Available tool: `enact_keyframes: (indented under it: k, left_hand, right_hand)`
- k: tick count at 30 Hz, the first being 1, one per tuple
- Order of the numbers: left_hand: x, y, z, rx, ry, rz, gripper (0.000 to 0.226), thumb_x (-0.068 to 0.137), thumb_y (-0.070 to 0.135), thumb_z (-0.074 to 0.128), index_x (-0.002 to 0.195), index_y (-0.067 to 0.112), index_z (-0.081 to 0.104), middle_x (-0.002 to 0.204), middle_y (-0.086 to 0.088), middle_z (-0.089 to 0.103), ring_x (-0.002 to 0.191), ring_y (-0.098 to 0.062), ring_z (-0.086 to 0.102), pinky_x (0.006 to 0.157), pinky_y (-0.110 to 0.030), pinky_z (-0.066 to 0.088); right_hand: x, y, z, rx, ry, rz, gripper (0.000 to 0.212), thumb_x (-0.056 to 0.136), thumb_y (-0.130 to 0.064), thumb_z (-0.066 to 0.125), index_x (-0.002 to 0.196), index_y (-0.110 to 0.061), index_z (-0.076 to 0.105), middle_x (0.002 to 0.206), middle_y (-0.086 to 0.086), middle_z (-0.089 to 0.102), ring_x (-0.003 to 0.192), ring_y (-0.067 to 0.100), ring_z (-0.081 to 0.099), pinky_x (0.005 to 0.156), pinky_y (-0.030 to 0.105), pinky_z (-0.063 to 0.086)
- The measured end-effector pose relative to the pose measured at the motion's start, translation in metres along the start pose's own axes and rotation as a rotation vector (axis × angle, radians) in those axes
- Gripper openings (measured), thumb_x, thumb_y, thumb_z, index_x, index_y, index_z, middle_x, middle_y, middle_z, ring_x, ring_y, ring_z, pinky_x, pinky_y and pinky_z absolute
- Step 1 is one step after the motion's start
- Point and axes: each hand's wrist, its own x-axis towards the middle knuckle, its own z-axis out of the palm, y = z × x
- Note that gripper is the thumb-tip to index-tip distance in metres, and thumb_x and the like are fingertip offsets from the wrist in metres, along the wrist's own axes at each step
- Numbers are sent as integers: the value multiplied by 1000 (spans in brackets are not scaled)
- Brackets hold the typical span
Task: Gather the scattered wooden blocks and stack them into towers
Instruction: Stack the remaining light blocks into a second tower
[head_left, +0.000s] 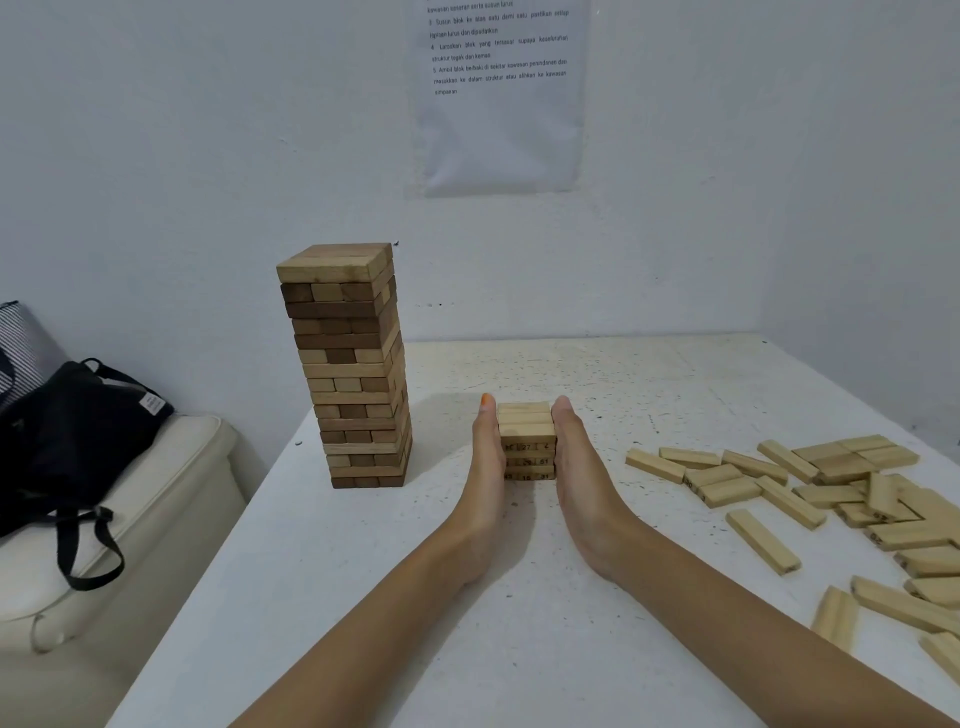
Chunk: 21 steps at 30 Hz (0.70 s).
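Wooden blocks make up a short stack (527, 440) near the middle of the white table (363, 597), a few layers high, with printed numbers on the ends that face the camera. The left hand (485, 483) and the right hand (579, 478) lie flat and open against its two sides, palms inward and fingers straight, pressing rather than gripping; neither holds a block. This looks like the squaring-up step, nudging the layers flush before more go on. A tall finished tower (353, 369) stands close to the table's left edge, near the left forearm, so that side leaves little room for a careless elbow. The loose blocks (810, 499) lie scattered on the right, well apart from the stack, and some run out of view at the right edge. The next move likely calls for a reach to the right for a block, laid crosswise on top, with both hands lifted away gently. The table in front of the stack is bare.
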Motion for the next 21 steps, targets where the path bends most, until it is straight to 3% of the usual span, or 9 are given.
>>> enact_keyframes:
  k: [7,12,17,19,20,21]
  left_hand:
    - [2,-2,0,29,-17,15,33,98,55,11,85,49,41,81,36,43,63,31,38,91,-9,24]
    - [3,-5,-1,38,-38,30,36,99,53,12,83,47,44,76,38,45,56,32,43,68,-1,33]
    - [2,-4,0,42,-49,71,39,100,48,10,88,41,46,57,35,58,53,27,50,50,6,35]
    - [-8,2,4,29,-60,96,44,101,45,8,107,34,50,71,35,57,52,22,50,47,3,35]
    - [-12,6,3,30,-56,100,45,101,44,8,114,32,50,80,31,52,55,18,47,50,-3,36]
    - [-12,7,1,32,-55,104,43,101,46,9,114,37,49,83,31,46,56,13,43,56,-7,32]
  right_hand:
    - [-2,-3,1,-44,13,20,62,97,-63,20,140,-27,47,135,-7,55,127,6,46,111,29,26]
    - [-3,-2,0,-68,11,17,56,98,-62,20,135,-30,49,132,-14,53,125,2,45,107,25,24]
    - [-3,-4,-1,-68,17,20,63,98,-63,17,138,-27,50,133,-10,57,130,6,45,118,35,22]
    - [-5,-10,-3,-74,48,-5,53,101,-56,15,135,-32,47,124,-23,53,132,0,36,117,27,16]
    - [-10,-16,-4,-75,60,-9,45,101,-54,14,135,-37,38,125,-26,47,132,-2,30,114,25,13]
    - [-13,-21,-6,-73,82,-13,51,101,-54,14,146,-34,29,134,-26,39,136,-1,24,115,27,11]
